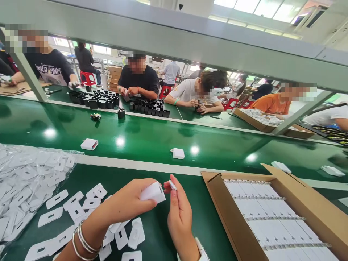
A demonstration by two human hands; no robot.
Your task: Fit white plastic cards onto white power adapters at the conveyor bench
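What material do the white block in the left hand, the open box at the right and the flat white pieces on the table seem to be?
White block, held by the left hand: likely smooth matte plastic, with evenly rounded edges. Open box: brown cardboard, dull with folded flaps. Flat white pieces: thin film or plastic, perhaps; cut-out slots show, but the material is uncertain.

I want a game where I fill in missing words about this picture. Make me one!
1. The left hand holds a small ____ block.
2. White flat pieces lie loose on the ____ table.
3. The cardboard box sits to the ____ of the right hand.
4. The left wrist wears silver ____.

Missing words: white; green; right; bangles
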